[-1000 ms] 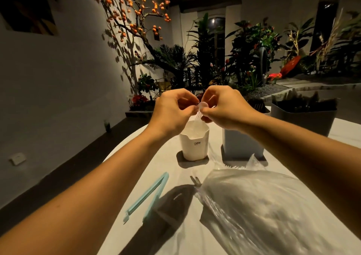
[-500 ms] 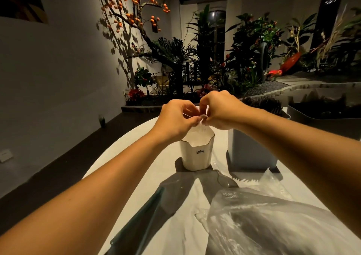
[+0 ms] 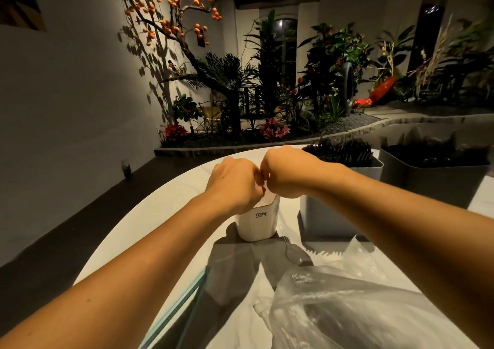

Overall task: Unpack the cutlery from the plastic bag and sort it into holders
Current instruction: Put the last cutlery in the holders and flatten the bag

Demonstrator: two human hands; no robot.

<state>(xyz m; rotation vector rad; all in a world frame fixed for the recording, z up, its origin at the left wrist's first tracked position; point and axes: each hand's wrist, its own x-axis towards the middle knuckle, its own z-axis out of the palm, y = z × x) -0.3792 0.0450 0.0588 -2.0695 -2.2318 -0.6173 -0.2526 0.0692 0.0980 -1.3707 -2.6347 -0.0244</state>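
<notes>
Right now your left hand (image 3: 235, 185) and right hand (image 3: 287, 172) meet knuckle to knuckle just above the white holder (image 3: 258, 221), the one marked CRBW, at the middle of the worktop (image 3: 165, 204). Both grips are curled tight, fingertips pressed together where the hands touch; whatever small thing they pinch is hidden between them, so you cannot tell what is held. At 3 o'clock from the white holder, just beside it, stands a grey holder (image 3: 324, 216) with dark cutlery (image 3: 340, 151) sticking up from its top. Farther toward 3 o'clock sits a darker bin (image 3: 433, 181), also filled with dark pieces. At 5 o'clock from the white holder lies the clear plastic bag (image 3: 344, 311), crumpled and open toward you, with one clear plastic fork (image 3: 292, 252) lying on the worktop between bag and white holder. At 7 o'clock a pale blue bag clip (image 3: 173, 311) rests under your left forearm.
</notes>
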